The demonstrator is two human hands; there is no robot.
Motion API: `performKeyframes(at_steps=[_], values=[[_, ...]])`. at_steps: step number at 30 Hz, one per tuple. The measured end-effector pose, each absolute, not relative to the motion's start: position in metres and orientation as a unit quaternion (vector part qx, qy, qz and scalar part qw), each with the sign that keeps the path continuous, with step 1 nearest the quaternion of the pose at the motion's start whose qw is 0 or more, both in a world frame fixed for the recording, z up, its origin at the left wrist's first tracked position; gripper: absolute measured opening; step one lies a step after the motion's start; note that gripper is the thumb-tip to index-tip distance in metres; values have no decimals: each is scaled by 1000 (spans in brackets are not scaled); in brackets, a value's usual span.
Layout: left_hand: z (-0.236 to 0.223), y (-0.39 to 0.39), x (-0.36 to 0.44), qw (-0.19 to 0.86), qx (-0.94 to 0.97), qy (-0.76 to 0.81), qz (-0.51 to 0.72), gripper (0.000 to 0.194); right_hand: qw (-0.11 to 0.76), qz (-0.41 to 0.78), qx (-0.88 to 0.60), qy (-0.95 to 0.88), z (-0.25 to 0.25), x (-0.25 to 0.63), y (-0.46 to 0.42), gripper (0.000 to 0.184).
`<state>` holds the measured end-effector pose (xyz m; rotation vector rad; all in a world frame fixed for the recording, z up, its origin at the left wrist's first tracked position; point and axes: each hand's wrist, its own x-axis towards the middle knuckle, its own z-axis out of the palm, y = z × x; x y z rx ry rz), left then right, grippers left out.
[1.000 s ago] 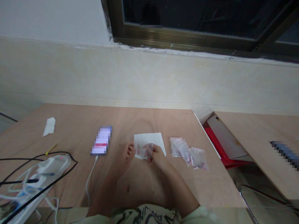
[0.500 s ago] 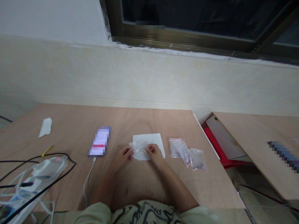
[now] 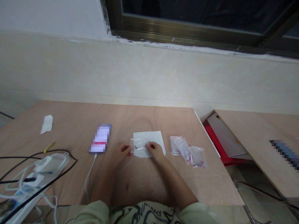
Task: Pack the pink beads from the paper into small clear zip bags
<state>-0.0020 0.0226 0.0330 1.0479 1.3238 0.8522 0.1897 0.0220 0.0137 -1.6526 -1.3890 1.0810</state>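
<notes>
A small transparent zip bag [image 3: 139, 146] lies stretched between my hands, just above a white sheet of paper [image 3: 149, 137]. My left hand [image 3: 122, 151] pinches the bag's left edge at the paper's left side. My right hand [image 3: 155, 150] grips its right edge over the paper. Something small and dark shows inside the bag, too small to name. To the right of the paper lie several transparent zip bags with pink marks [image 3: 187, 151], out of reach of my fingers.
A phone [image 3: 100, 139], its screen blurred, lies left of my hands, with a white cable running toward me. Further left are a tissue [image 3: 46, 124], a yellow stick [image 3: 49, 147] and a white power strip [image 3: 49, 165] with tangled cables. The wooden table's right edge [image 3: 206, 133] drops off.
My hands have come down from a raised grip and moved apart. The small bag now lies flatter between them over the paper's left part. The view has tilted slightly.
</notes>
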Motion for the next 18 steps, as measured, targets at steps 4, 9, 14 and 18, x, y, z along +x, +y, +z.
performKeyframes(at_steps=[4,9,14,18], values=[[36,24,-5,558,486,566,363,26,352,410,-641,-545,14,190,22,26],[41,26,-1,544,495,564,375,25,336,399,-652,-551,17,191,22,26],[44,30,5,542,488,563,388,25,343,398,-650,-549,18,191,22,24],[49,32,7,540,494,557,392,24,347,401,-646,-548,19,191,22,25]])
